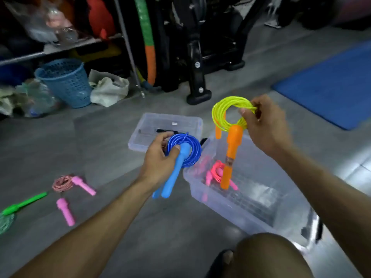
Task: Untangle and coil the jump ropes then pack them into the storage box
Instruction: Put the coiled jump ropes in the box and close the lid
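Note:
My left hand (pixel 158 159) grips a coiled blue jump rope (pixel 185 150) with two light-blue handles hanging down, just left of the clear storage box (pixel 236 213). My right hand (pixel 265 125) pinches a coiled yellow-green jump rope (pixel 222 113) whose orange handles dangle over the box. Inside the box lies a coiled pink-red rope (pixel 215 171). On the floor to the left rest a coiled rope with pink handles (pixel 66 187) and a rope with a green handle (pixel 18 205) at the frame's edge.
The box's clear lid (pixel 152 125) lies on the grey floor behind the box. A blue perforated basket (pixel 66 81), bags and a shelf stand at the back left, a black exercise machine (pixel 196 73) at the back, a blue mat (pixel 331 85) at right. My knee (pixel 271 257) is bottom centre.

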### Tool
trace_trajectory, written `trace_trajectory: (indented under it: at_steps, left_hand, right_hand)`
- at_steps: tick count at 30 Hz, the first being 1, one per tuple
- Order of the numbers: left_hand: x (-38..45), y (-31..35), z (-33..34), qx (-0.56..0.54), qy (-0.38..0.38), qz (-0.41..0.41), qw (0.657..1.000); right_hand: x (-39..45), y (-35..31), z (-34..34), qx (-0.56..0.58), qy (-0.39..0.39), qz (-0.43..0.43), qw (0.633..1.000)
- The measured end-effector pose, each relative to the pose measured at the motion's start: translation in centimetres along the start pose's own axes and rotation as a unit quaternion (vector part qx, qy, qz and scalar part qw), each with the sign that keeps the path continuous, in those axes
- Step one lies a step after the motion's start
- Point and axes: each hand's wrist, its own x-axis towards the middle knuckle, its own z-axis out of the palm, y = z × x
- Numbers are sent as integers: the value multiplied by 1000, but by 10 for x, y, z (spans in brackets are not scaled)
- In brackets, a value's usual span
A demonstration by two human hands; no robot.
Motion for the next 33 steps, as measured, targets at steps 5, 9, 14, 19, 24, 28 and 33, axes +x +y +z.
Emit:
trace_trajectory:
  at_steps: [5,9,14,19,24,28,33]
  left_hand:
    - [9,5,94,-16,-48,-3,999]
    - [14,-2,161,-26,-113,-5,993]
    - [30,-15,231,0,-176,0,984]
    - [50,-38,274,23,-199,-19,979]
    - [25,-94,281,94,-236,-108,961]
    - [22,-124,288,135,-247,-156,947]
    - [30,-155,306,205,-280,-193,918]
  right_hand:
    - [-37,77,-41,-50,0,71,996]
    - [-73,133,-56,-88,-20,115,989]
    - [-104,179,-64,-94,-5,175,980]
    - [-113,210,-60,-116,-4,260,959]
    - [-120,231,-44,-176,-171,256,935]
    - [-105,254,-20,-227,-270,285,891]
    - [-91,279,26,-266,-259,318,872]
